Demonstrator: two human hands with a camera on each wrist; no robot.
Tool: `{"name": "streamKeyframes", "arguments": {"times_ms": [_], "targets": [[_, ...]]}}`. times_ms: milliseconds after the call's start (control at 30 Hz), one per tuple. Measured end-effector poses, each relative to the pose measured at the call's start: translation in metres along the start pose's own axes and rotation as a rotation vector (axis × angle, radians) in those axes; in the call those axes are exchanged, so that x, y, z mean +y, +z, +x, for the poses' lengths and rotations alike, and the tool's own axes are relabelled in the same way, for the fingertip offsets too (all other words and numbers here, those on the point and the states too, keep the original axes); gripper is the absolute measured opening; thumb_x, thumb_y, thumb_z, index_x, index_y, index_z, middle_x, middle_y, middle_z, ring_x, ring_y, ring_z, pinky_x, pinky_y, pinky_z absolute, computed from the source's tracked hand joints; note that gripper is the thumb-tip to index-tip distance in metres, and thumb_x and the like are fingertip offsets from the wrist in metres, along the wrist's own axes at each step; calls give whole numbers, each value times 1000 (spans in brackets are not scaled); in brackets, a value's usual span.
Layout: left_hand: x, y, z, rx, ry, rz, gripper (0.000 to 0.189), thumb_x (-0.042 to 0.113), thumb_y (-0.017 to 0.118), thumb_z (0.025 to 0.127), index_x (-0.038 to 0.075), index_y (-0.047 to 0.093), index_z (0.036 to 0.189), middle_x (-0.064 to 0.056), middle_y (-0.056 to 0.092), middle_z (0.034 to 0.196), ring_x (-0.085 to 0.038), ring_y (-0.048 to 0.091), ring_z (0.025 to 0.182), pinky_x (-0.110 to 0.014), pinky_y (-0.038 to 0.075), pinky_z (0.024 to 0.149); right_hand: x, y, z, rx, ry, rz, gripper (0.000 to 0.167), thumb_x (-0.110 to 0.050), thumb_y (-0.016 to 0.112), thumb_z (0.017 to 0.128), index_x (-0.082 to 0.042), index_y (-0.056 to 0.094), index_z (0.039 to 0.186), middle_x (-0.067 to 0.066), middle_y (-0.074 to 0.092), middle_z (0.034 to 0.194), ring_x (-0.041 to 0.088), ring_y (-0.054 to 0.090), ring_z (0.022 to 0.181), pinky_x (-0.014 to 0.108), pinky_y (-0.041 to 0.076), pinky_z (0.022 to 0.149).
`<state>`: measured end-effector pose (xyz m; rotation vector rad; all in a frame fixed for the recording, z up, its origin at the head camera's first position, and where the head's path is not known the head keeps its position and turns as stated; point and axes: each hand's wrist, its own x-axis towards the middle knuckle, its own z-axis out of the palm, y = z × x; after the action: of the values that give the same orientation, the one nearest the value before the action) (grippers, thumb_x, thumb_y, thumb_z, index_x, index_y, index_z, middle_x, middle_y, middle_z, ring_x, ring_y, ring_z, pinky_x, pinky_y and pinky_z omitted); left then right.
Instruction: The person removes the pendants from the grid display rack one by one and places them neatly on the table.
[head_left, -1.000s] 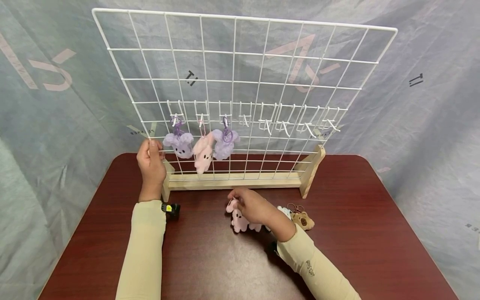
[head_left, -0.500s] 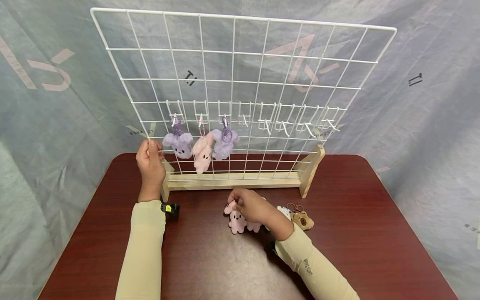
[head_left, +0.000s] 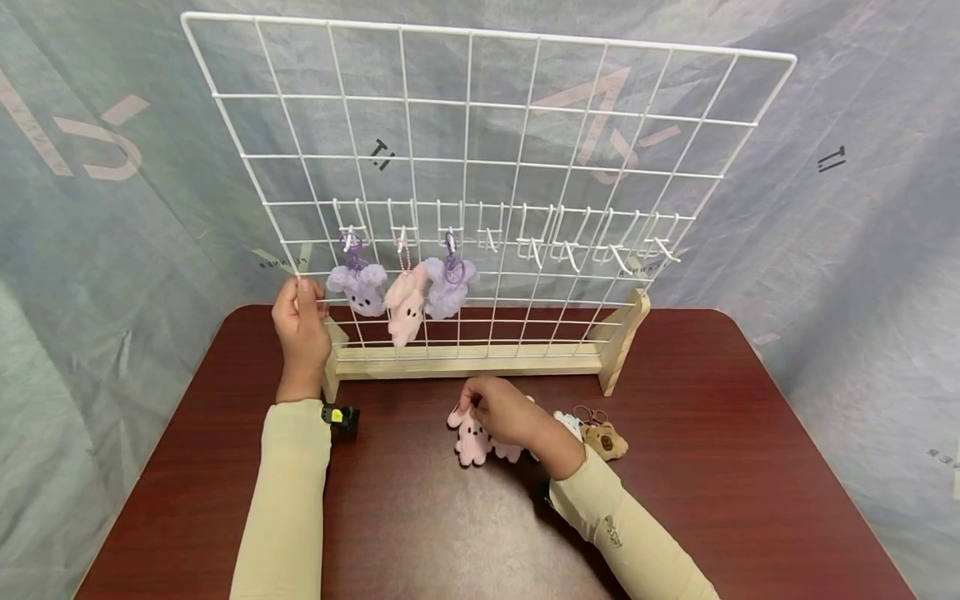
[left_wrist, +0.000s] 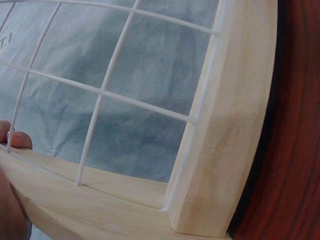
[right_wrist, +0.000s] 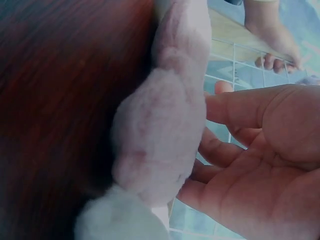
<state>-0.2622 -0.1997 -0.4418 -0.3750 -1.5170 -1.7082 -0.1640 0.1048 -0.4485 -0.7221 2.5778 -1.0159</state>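
Observation:
My left hand (head_left: 303,340) grips the left side of the white wire grid (head_left: 467,173); in the left wrist view, only bits of its fingers (left_wrist: 20,140) show beside the wooden base. Over the table, my right hand (head_left: 507,413) pinches a pink plush keychain (head_left: 471,444) near its head, beside one long ear. Partly under that hand lies another pink plush (head_left: 507,452). In the right wrist view, the thumb and fingers meet behind a pink plush (right_wrist: 160,127), which hides the fingertips' hold.
Two purple plush keychains (head_left: 362,292) and a pink one (head_left: 407,312) hang from hooks on the grid. Several bare hooks (head_left: 567,254) continue rightward. A white plush (head_left: 568,423) and a brown bear plush (head_left: 605,442) lie right of my right hand. Wooden feet (head_left: 626,343) support the grid.
The pink plush keychain at my right fingertips has shifted slightly left and turned more upright. My left hand has stayed on the grid's side.

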Motion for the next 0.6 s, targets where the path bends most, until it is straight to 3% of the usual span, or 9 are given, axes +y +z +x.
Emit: {"name": "streamKeyframes", "arguments": {"times_ms": [200, 400, 500, 600], "targets": [[1, 0, 0, 2, 1, 6, 43, 13, 43, 112, -20, 45, 84, -10, 42, 69, -18, 36, 55, -22, 32, 54, -1, 2, -1, 30, -58, -79, 16, 8, 63, 91, -3, 70, 99, 13, 66, 108, 18, 57, 86, 29, 47, 80], [13, 5, -1, 5, -3, 19, 41, 7, 40, 111, -24, 42, 84, -20, 37, 69, -21, 33, 55, -26, 32, 55, -2, 4, -1, 63, -144, -152, 15, -4, 72, 85, -6, 71, 100, 11, 68, 111, 28, 62, 103, 39, 50, 92], [25, 9, -1, -6, -6, 18, 42, 6, 40, 111, -26, 41, 85, -23, 35, 69, -24, 31, 55, -27, 33, 56, -3, 5, -1, 93, -134, -190, 16, -9, 74, 84, -9, 72, 100, 8, 70, 109, 29, 63, 106, 46, 50, 96], [30, 10, -1, -15, -8, 14, 42, 7, 40, 111, -27, 41, 85, -22, 35, 69, -26, 30, 56, -27, 34, 56, -4, 4, 0, 114, -110, -176, 15, -10, 74, 87, -9, 72, 102, 8, 69, 107, 26, 63, 97, 43, 50, 92]]}}
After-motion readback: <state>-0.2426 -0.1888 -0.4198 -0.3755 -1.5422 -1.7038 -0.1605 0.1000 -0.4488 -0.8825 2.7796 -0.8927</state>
